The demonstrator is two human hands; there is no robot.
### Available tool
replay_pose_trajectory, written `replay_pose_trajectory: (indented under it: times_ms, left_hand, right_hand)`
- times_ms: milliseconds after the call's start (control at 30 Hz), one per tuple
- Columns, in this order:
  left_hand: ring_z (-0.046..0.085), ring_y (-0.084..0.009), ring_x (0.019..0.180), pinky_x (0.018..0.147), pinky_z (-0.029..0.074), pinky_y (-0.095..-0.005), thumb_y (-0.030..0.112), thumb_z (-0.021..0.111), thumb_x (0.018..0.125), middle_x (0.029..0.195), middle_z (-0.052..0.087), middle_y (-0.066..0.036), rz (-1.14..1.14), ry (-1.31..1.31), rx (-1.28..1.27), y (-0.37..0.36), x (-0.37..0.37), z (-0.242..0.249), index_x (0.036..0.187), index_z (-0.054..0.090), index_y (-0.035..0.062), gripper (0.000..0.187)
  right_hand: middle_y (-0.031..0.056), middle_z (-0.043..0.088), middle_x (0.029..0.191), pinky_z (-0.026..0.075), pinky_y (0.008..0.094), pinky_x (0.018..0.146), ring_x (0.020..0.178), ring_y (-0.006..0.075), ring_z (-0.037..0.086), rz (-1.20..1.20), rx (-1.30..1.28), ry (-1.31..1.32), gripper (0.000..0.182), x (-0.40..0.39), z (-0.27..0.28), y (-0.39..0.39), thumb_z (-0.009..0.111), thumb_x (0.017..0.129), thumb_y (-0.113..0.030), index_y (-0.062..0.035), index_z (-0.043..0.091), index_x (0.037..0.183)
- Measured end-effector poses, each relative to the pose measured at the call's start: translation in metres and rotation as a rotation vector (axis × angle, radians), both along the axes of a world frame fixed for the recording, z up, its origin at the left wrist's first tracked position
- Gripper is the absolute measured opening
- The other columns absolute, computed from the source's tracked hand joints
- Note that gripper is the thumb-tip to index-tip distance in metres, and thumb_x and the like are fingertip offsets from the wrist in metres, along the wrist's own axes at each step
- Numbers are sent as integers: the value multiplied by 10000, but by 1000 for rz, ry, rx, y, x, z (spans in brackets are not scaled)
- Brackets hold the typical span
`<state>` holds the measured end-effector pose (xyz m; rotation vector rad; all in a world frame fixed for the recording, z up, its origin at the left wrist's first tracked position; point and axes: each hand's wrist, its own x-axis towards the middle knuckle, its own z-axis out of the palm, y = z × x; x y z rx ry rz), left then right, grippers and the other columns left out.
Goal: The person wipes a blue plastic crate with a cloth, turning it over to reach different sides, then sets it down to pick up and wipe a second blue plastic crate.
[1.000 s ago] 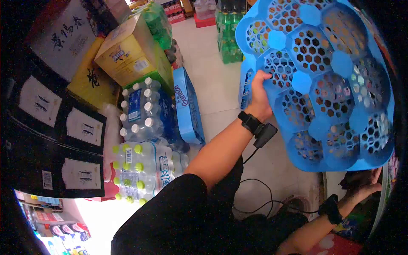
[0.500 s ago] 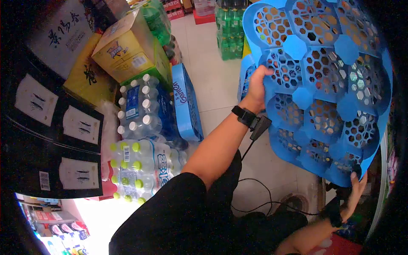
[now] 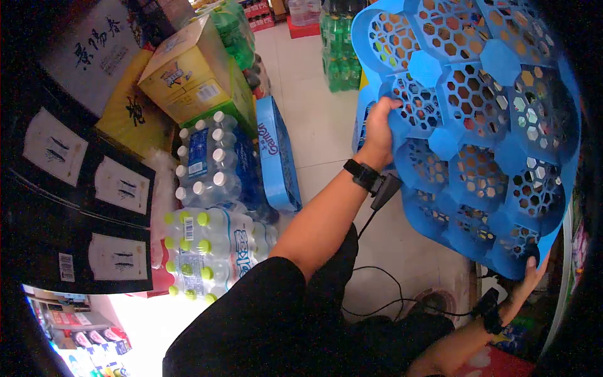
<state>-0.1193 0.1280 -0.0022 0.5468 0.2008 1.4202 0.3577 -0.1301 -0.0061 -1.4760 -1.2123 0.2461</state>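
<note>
Raised before me is a blue plastic bottle crate point(image 3: 445, 143), tilted so that its honeycomb-patterned base with rounded cells faces me. My left hand point(image 3: 379, 134) grips its left side, the thumb lying over the edge. At the lower right corner my right hand point(image 3: 531, 276) holds the rim, with its fingers partly hidden behind the crate. Both wrists wear black straps, and a cable runs from the left one. A second blue crate point(image 3: 276, 154) stands on its side on the floor, to the left of my left arm.
Shrink-wrapped packs of white-capped bottles point(image 3: 207, 157) and green-capped bottles point(image 3: 213, 248) stand at left. Beyond them are a yellow carton point(image 3: 185, 72) and black boxes point(image 3: 75, 188). Green bottles point(image 3: 341, 50) stand at the back. A black cable point(image 3: 392, 276) hangs near the floor.
The crate has shifted and tilted slightly, its upper part moving a little left. My right hand has moved slightly down with its corner. Both hands keep their hold.
</note>
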Motion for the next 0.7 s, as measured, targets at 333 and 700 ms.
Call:
replay_pose_trajectory:
  times_ms: [333,700]
  left_hand:
    - [473,-401,1274,1121,308,-481,224,579,924,1346,524,-236,1365,673,533,-72,22,52,1307,538,6,442]
    - [560,-351,1066,901,372,-496,192,574,840,1186,577,-113,769,529,985,-214,134,-1,1100,575,103,275]
  right_hand:
    - [151,519,1451,361,426,1123,1281,293,519,91,7,4,768,14,-27,23,709,910,-350,37,424,1509]
    - [119,639,1021,513,389,828,868,234,612,163,-211,-337,491,-264,9,89,810,802,-275,-70,567,1177]
